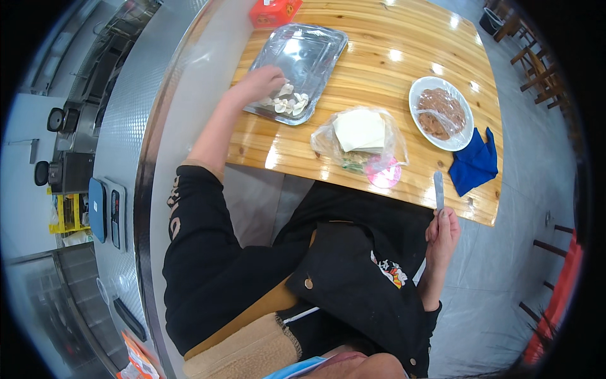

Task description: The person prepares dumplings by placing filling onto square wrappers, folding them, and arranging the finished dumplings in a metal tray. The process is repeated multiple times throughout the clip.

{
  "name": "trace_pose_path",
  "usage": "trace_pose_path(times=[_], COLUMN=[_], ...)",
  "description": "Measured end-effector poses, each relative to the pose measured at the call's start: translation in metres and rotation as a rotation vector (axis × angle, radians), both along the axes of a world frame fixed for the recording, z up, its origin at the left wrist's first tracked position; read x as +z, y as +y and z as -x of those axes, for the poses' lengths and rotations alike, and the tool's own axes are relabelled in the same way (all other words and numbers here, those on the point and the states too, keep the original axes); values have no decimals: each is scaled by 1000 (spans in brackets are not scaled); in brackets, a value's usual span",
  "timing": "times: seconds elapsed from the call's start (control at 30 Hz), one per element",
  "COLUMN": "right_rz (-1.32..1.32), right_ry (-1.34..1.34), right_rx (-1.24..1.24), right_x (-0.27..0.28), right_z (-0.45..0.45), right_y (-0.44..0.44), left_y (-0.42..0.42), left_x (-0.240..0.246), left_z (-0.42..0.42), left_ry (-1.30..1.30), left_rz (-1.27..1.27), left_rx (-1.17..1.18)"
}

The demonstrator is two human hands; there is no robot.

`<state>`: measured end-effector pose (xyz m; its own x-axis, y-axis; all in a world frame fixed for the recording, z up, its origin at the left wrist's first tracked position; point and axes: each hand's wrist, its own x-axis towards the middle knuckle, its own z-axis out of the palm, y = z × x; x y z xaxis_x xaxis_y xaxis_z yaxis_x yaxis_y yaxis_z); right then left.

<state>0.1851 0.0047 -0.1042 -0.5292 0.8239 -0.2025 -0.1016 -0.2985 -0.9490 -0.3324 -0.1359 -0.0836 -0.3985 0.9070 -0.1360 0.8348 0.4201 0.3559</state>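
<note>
My left hand (266, 81) is over the near left part of a metal tray (303, 57) lined with clear plastic. Its fingertips are bent down at a small group of folded wontons (287, 103); whether they pinch one is hidden. My right hand (443, 232) grips a flat metal filling spatula (439, 187) by its lower end, blade pointing away from me at the table's front edge. Between my hands, a stack of square wonton wrappers (360, 129) rests on an opened clear plastic bag (326, 137). A white oval bowl (416, 111) holds brown minced filling (440, 111).
A crumpled blue cloth (475, 163) lies beside the bowl on the wooden table (378, 61). A red box (274, 12) stands beyond the tray. To the left runs a metal counter (128, 132) with a kitchen scale (113, 213). Wooden stools (539, 71) stand at the far right.
</note>
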Motion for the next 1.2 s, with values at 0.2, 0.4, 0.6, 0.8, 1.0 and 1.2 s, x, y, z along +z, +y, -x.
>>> trace_pose_path(times=[0.2,0.4,0.6,0.8,1.0,1.2], right_rz=[8,-7,-9,7,-1,-386], right_ry=[-14,-34,-21,-8,-34,-211], right_rx=[9,5,18,11,62,151], right_x=[3,6,3,3,4,14], right_z=[2,0,2,3,11,38], right_y=[1,5,3,0,-3,-9], left_y=[-6,13,34,44,45,49], left_x=[9,39,46,43,39,40], left_z=[-7,-74,-172,-180,-179,-174], left_ry=[111,308,-240,-216,-89,-184], left_rz=[-7,-291,-283,-167,-201,-148], left_rx=[-23,-62,-299,-280,-350,-314])
